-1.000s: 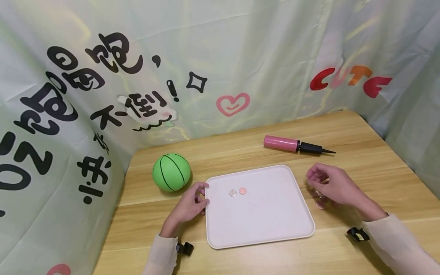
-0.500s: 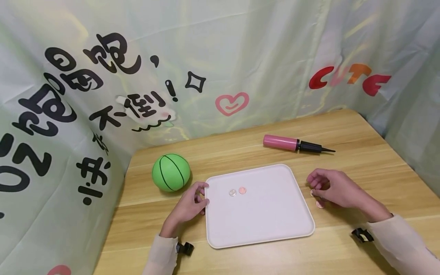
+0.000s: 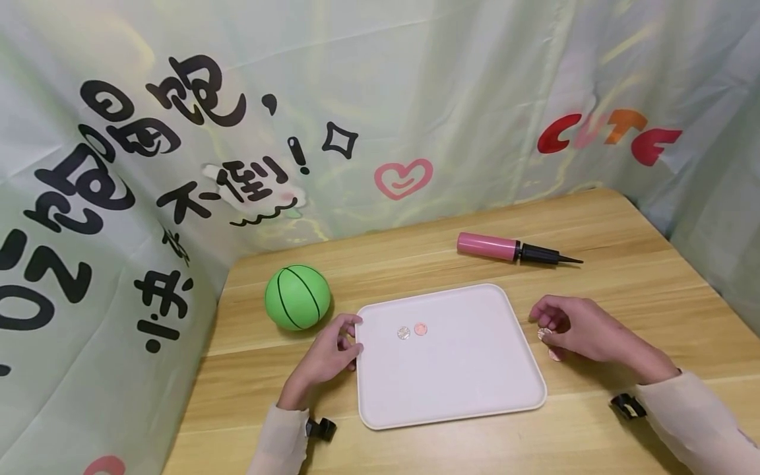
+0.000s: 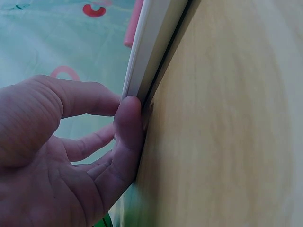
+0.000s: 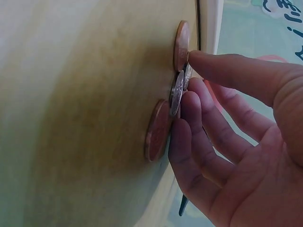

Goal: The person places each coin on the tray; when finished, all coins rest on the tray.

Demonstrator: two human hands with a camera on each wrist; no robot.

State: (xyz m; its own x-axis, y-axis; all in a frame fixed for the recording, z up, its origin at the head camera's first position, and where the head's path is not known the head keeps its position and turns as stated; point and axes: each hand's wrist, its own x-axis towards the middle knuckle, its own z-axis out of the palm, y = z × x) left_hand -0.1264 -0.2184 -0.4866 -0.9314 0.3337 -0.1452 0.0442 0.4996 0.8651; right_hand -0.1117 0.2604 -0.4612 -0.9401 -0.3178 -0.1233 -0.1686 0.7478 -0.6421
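A white tray [image 3: 475,389] lies in the middle of the wooden table, with a silver coin [image 3: 403,333] and a copper coin [image 3: 420,329] on it. My left hand [image 3: 350,333] holds the tray's left rim [image 4: 142,61], thumb [image 4: 129,124] and forefinger pinching it. My right hand [image 3: 543,323] rests on the table just right of the tray, over several loose coins [image 3: 554,355]. In the right wrist view its fingertips [image 5: 189,101] pinch a tilted silver coin [image 5: 177,94]. This lies between two copper coins [image 5: 181,45], [image 5: 157,130] flat on the wood.
A green ball [image 3: 297,297] sits left of the tray, close behind my left hand. A pink hand pump [image 3: 487,246] with a black nozzle lies behind the tray. Printed cloth walls close in the back and both sides. Bare table [image 3: 653,284] shows at the right.
My right hand has sunk slightly and its fingers have closed in on the coins beside the tray. The left hand and the tray have stayed put.
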